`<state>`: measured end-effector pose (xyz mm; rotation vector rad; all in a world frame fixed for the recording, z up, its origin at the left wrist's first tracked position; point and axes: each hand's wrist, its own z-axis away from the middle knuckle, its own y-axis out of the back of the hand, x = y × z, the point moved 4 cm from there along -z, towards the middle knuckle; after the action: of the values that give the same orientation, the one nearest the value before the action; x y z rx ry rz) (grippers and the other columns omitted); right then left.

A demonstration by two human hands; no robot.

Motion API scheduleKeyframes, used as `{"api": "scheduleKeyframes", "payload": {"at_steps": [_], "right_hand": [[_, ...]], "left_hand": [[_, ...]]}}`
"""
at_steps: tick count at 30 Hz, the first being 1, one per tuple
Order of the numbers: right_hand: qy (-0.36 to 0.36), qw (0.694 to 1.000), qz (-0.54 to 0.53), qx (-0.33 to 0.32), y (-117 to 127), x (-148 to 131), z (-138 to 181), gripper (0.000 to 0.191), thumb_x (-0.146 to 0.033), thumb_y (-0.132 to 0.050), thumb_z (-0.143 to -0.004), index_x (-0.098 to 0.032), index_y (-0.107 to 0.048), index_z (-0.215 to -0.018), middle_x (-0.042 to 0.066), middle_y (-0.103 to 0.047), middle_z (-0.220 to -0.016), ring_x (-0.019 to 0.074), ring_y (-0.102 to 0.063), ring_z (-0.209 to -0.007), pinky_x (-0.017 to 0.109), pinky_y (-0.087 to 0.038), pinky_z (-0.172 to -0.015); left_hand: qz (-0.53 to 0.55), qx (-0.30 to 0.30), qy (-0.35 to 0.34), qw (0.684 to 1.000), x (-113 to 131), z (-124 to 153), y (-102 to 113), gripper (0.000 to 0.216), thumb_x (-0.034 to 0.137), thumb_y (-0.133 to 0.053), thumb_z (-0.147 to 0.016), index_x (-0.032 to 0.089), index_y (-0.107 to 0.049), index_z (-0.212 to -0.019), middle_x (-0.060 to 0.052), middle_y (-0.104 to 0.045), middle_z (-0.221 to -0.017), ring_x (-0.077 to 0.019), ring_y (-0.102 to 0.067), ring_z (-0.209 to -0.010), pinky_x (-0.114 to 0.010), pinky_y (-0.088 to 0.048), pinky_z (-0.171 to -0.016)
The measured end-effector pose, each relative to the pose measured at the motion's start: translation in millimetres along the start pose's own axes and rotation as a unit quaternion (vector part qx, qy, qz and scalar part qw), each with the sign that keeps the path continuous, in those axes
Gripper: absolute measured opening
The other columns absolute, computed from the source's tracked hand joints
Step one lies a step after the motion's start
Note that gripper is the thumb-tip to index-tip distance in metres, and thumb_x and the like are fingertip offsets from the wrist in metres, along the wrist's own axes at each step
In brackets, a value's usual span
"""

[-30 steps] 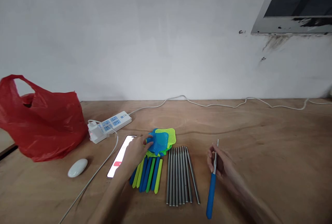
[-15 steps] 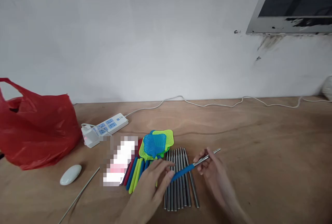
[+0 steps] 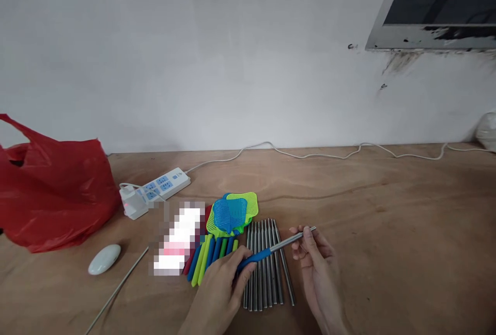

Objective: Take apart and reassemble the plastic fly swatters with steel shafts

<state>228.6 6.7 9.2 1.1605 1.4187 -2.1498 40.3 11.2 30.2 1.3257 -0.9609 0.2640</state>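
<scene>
My left hand (image 3: 220,284) is closed round the end of a blue handle (image 3: 260,256). A shiny metal rod (image 3: 289,241) runs on from this handle, up and to the right. Near the rod's far end, my right hand (image 3: 318,268) pinches it between thumb and fingers. Below the held piece, several loose metal rods (image 3: 267,283) lie side by side on the wooden table. Blue, yellow-green, green and dark red handles (image 3: 201,262) lie in a row left of them, partly hidden by my left hand. Behind these are stacked perforated fly swatter heads (image 3: 231,213), blue and yellow-green.
A red plastic bag (image 3: 58,195) stands at the far left. Near it are a white power strip (image 3: 166,185) with a plug, a white oval object (image 3: 104,259) and a thin rod (image 3: 116,291). A blurred-out patch (image 3: 178,242) covers something beside the handles. A white cable (image 3: 302,156) runs along the wall.
My left hand has closed more firmly round the blue handle's end. The joined handle and rod have moved left and slightly down. My right hand's thumb now presses nearer the rod's tip.
</scene>
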Motion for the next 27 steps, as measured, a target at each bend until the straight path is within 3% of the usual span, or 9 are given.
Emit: {"api": "scheduleKeyframes", "payload": {"at_steps": [8, 11, 15, 21, 27], "right_hand": [[-0.011, 0.997, 0.072, -0.003, 6.4, 17.3, 8.0, 0.028, -0.041, -0.092, -0.059, -0.02, -0.079, -0.071, 0.004, -0.072, -0.073, 0.0131, -0.058, -0.061, 0.023, -0.051, -0.053], [0.008, 0.997, 0.07, 0.015, 10.9, 11.3, 3.1, 0.027, -0.04, -0.094, -0.055, -0.02, -0.078, -0.067, 0.003, -0.072, -0.07, 0.0129, -0.057, -0.057, 0.024, -0.049, -0.05], [0.034, 0.997, 0.049, 0.048, 18.6, -4.4, -7.4, 0.03, -0.039, -0.095, -0.049, -0.021, -0.078, -0.066, 0.004, -0.073, -0.067, 0.0131, -0.058, -0.055, 0.024, -0.048, -0.048], [0.031, 0.998, 0.03, 0.052, 22.1, -13.3, -13.7, 0.029, -0.036, -0.096, -0.048, -0.023, -0.078, -0.067, 0.003, -0.075, -0.07, 0.0122, -0.061, -0.057, 0.023, -0.05, -0.05], [0.0, 1.0, 0.023, 0.014, 22.3, -12.7, -10.5, 0.025, -0.033, -0.095, -0.053, -0.024, -0.08, -0.07, 0.003, -0.076, -0.072, 0.0121, -0.063, -0.059, 0.022, -0.052, -0.053]], "left_hand": [[-0.049, 0.002, -0.039, 0.998, 13.0, -7.2, -6.2, 0.028, 0.034, -0.035, -0.103, 0.024, -0.059, -0.096, -0.003, -0.069, -0.083, -0.0231, -0.066, -0.075, -0.028, -0.043, -0.064], [-0.063, -0.002, -0.044, 0.997, 12.5, -6.1, -4.1, 0.031, 0.036, -0.034, -0.103, 0.024, -0.06, -0.092, -0.003, -0.069, -0.079, -0.0223, -0.067, -0.069, -0.026, -0.041, -0.059], [-0.054, -0.019, -0.041, 0.998, 6.2, -1.4, 6.9, 0.033, 0.041, -0.035, -0.103, 0.026, -0.062, -0.092, -0.003, -0.072, -0.083, -0.0232, -0.069, -0.074, -0.027, -0.045, -0.064], [-0.075, -0.034, -0.026, 0.996, -1.6, 4.3, 19.9, 0.034, 0.044, -0.036, -0.102, 0.027, -0.064, -0.096, -0.004, -0.073, -0.087, -0.0253, -0.071, -0.079, -0.027, -0.047, -0.065], [-0.081, -0.04, -0.011, 0.996, -1.2, 8.7, 12.3, 0.031, 0.042, -0.036, -0.102, 0.026, -0.06, -0.094, -0.003, -0.072, -0.088, -0.0255, -0.07, -0.08, -0.029, -0.046, -0.066]]}}
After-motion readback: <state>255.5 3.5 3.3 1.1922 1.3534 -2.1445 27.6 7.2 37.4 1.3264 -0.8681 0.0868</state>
